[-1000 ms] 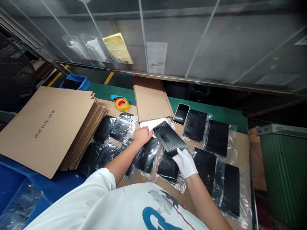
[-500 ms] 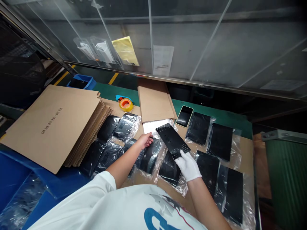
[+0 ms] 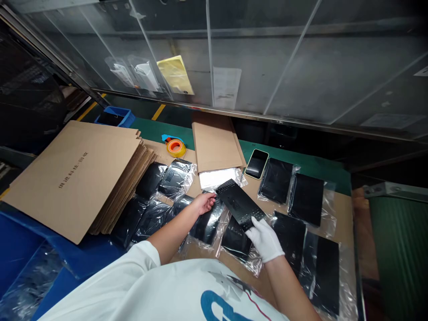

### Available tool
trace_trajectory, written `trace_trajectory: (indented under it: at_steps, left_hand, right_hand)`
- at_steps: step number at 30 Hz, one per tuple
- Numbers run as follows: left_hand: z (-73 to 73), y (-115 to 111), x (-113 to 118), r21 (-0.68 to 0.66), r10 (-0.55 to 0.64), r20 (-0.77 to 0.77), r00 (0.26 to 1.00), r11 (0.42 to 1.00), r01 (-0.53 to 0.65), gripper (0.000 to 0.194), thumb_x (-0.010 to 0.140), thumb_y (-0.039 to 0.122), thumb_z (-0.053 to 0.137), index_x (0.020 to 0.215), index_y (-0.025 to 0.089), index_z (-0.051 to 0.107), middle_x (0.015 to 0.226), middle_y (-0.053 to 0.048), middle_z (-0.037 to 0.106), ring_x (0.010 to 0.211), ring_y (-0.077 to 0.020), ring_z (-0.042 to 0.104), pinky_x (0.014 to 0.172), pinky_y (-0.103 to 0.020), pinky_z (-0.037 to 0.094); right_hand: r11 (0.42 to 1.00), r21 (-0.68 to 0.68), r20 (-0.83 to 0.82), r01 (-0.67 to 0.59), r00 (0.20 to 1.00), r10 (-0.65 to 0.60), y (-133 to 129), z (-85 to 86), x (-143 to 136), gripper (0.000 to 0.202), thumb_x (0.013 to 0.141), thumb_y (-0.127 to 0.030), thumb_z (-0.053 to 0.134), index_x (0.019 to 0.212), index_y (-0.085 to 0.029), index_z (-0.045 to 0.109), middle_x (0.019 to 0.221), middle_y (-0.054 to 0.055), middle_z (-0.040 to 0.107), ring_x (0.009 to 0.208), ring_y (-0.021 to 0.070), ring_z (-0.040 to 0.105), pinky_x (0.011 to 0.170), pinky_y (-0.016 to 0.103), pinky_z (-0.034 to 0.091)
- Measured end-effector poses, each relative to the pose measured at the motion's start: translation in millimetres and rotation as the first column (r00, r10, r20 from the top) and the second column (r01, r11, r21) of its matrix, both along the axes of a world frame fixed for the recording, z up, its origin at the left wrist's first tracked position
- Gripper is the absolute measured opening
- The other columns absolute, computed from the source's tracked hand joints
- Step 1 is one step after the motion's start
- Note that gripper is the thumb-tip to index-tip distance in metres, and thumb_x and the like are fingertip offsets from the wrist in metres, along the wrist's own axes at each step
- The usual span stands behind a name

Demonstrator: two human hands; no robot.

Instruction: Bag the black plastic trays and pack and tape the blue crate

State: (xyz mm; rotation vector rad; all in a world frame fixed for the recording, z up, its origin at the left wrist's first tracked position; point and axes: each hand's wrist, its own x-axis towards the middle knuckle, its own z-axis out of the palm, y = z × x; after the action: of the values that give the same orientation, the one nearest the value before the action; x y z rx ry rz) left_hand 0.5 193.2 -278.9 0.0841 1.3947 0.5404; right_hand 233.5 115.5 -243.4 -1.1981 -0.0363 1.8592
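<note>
A thin black perforated panel is tilted over the bagged pieces, with rows of small holes at both ends. My right hand, in a white glove, grips its lower right end. My bare left hand is at the panel's upper left corner, its fingers curled in. Whether those fingertips pinch the corner or something small is hard to see. Beneath my hands lie black panels in clear plastic bags, one bag under my left hand and another below the held panel.
More bagged black panels lie to the right and left. A cardboard stack stands at left, and cardboard lies at the back. A tape roll, a phone and a blue bin are farther back. A transparent curtain hangs beyond.
The panel and my right hand have shifted slightly down in view. My left hand has come down and right, with its fingertips now right beside the panel's corner.
</note>
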Motion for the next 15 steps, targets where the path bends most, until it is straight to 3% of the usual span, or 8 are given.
trace_trajectory:
  at_steps: [4, 8, 11, 13, 15]
  left_hand:
    - [1.8, -7.0, -2.1, 0.026, -0.048, 0.004, 0.999, 0.999, 0.048, 0.019, 0.086, 0.027, 0.057, 0.074, 0.013, 0.057, 0.049, 0.006, 0.052, 0.035, -0.0022, 0.043, 0.034, -0.012, 0.025]
    - [10.3, -16.9, -0.4, 0.070, -0.185, 0.020, 0.983, 0.981, 0.183, 0.018, 0.081, 0.030, 0.064, 0.074, 0.014, 0.059, 0.049, 0.007, 0.052, 0.035, -0.0024, 0.044, 0.035, -0.013, 0.026]
    - [18.2, -28.6, -1.4, 0.067, -0.316, 0.063, 0.947, 0.948, 0.312, 0.019, 0.076, 0.033, 0.069, 0.075, 0.015, 0.061, 0.049, 0.007, 0.053, 0.036, -0.0033, 0.046, 0.036, -0.013, 0.030]
    - [25.6, -32.9, -5.1, 0.037, -0.492, 0.113, 0.863, 0.870, 0.491, 0.021, 0.072, 0.032, 0.072, 0.073, 0.012, 0.065, 0.052, 0.001, 0.059, 0.038, -0.0078, 0.053, 0.036, -0.016, 0.034]
    - [36.5, -28.6, -9.9, 0.081, -0.728, 0.099, 0.679, 0.686, 0.723, 0.021, 0.071, 0.032, 0.072, 0.074, 0.011, 0.068, 0.059, -0.006, 0.066, 0.045, -0.0133, 0.060, 0.038, -0.019, 0.038]
  right_hand:
    - [1.000, 0.001, -0.053, 0.006, 0.999, -0.006, 4.3, -5.1, -7.7, 0.035, 0.066, -0.025, 0.077, 0.098, -0.025, 0.061, 0.111, 0.004, 0.069, 0.106, 0.0251, 0.064, 0.086, 0.040, 0.056]
    - [1.000, -0.020, -0.068, -0.023, 0.997, 0.021, 14.1, -16.8, -11.1, 0.033, 0.063, -0.021, 0.079, 0.090, -0.023, 0.060, 0.102, 0.003, 0.072, 0.099, 0.0247, 0.067, 0.084, 0.041, 0.056]
    - [0.998, 0.016, -0.053, -0.066, 0.996, 0.067, 19.4, -22.3, -8.0, 0.037, 0.064, -0.024, 0.079, 0.096, -0.023, 0.061, 0.102, 0.004, 0.072, 0.098, 0.0246, 0.067, 0.083, 0.040, 0.056]
    - [0.993, 0.055, -0.014, -0.101, 0.995, 0.102, 18.5, -21.9, -5.0, 0.041, 0.066, -0.028, 0.078, 0.104, -0.024, 0.062, 0.106, 0.005, 0.071, 0.101, 0.0240, 0.066, 0.083, 0.039, 0.056]
    - [0.988, 0.077, 0.033, -0.132, 0.991, 0.130, 13.9, -19.0, -2.4, 0.042, 0.069, -0.029, 0.076, 0.108, -0.025, 0.062, 0.111, 0.004, 0.069, 0.103, 0.0231, 0.065, 0.083, 0.037, 0.056]
